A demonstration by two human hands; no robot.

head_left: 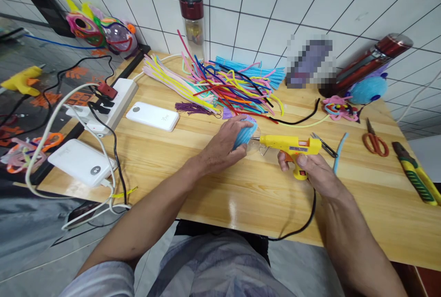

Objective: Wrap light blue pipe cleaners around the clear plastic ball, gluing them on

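My left hand (225,143) is wrapped round a blue fuzzy ball (245,132) made of wound pipe cleaner, holding it on the wooden table (220,196). My right hand (310,170) grips the handle of a yellow hot glue gun (289,145). The gun's nozzle points left and touches the ball. A black cord runs from the gun's handle down over the table's front edge.
A heap of coloured pipe cleaners (220,83) lies behind the hands. White power banks (153,115) (81,161) and a power strip (110,102) with cables sit left. Pliers (324,144), orange scissors (375,141), a utility knife (416,175) and a blue pom-pom (370,89) lie right. A bottle (193,24) stands at the wall.
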